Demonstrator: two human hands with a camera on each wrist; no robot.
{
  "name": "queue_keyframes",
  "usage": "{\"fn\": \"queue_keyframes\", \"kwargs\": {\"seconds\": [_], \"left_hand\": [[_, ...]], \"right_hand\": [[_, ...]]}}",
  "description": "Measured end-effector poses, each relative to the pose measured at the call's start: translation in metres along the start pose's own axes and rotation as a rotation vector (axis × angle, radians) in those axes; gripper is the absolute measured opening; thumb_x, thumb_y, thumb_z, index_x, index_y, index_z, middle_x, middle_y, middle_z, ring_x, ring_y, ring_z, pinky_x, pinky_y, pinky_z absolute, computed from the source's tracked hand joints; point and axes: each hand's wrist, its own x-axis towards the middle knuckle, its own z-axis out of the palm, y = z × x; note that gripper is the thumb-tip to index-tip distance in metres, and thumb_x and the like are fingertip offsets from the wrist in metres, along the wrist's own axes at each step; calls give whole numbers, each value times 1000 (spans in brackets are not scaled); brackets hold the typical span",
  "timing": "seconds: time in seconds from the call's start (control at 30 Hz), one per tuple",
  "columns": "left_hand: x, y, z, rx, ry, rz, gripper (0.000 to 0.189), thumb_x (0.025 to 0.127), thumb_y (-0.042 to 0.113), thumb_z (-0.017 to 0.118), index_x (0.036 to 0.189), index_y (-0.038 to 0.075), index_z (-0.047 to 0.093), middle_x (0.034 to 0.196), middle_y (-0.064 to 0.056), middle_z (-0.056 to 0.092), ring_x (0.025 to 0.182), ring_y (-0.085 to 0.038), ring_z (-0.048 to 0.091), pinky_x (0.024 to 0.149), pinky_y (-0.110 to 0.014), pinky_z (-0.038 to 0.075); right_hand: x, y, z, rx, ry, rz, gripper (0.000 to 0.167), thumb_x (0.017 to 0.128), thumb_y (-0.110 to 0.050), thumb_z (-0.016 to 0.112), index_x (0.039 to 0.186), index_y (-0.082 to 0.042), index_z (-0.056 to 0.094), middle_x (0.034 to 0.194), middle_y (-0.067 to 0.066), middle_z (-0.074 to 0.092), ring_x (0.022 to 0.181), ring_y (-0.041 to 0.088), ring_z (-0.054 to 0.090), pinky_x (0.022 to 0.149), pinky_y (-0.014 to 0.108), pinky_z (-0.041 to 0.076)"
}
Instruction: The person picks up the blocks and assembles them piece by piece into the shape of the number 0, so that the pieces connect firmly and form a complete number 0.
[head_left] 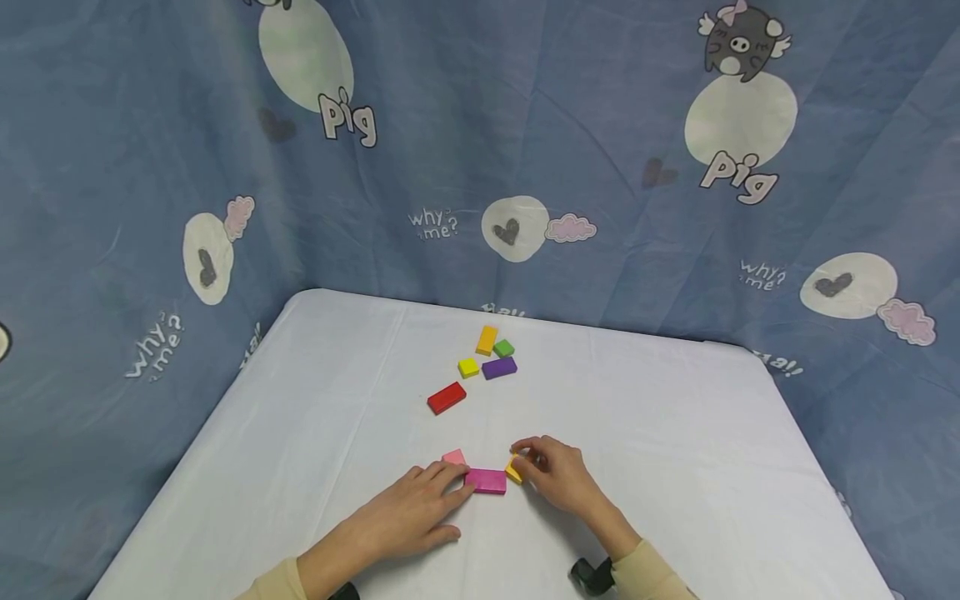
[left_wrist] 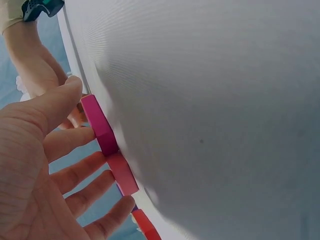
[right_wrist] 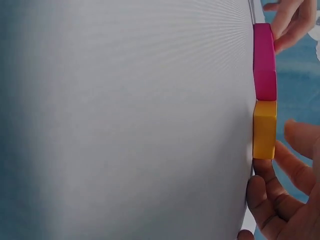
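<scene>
On the white table a magenta block lies flat, with a small orange-yellow block against its right end and a pink block at its far left corner. My left hand lies flat, its straight fingers touching the magenta block's left end. In the left wrist view the left hand spreads beside the magenta block and the pink block. My right hand curls its fingers round the orange-yellow block. In the right wrist view that block butts against the magenta one.
Farther back on the table lie a red block, a yellow cube, a purple block, a green cube and an orange block. A blue printed curtain hangs round the table's edges.
</scene>
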Motion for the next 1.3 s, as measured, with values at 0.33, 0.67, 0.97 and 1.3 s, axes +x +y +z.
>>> {"fn": "queue_keyframes", "kwargs": {"seconds": [0.33,0.67,0.97,1.3], "left_hand": [[-2,-1,0,12,36,26,63,91,50,64,143,17,52,144,-5,44,125,-22,45,91,-41,47],[-4,-2,-3,16,36,28,63,91,49,64,143,16,52,144,-6,44,125,-23,46,91,-43,47],[0,0,0,-23,24,23,63,91,50,63,143,16,52,144,-5,43,126,-23,45,91,-43,47],[-1,-1,-2,-5,18,20,63,91,50,64,143,17,53,144,-5,44,125,-22,46,91,-42,47]], "right_hand": [[-31,-27,-11,-459,-33,-211,43,93,-44,63,131,-23,61,126,6,57,113,24,54,90,52,42],[-61,-35,-8,-470,-189,-230,65,97,-53,51,152,-21,37,152,8,38,121,24,52,89,46,46],[-67,-31,-7,-488,-240,-240,65,97,-53,51,152,-23,36,157,7,28,123,24,48,89,46,46],[-64,-31,-3,-472,-199,-237,67,98,-52,51,153,-18,33,152,8,36,122,24,49,87,44,47]]}}
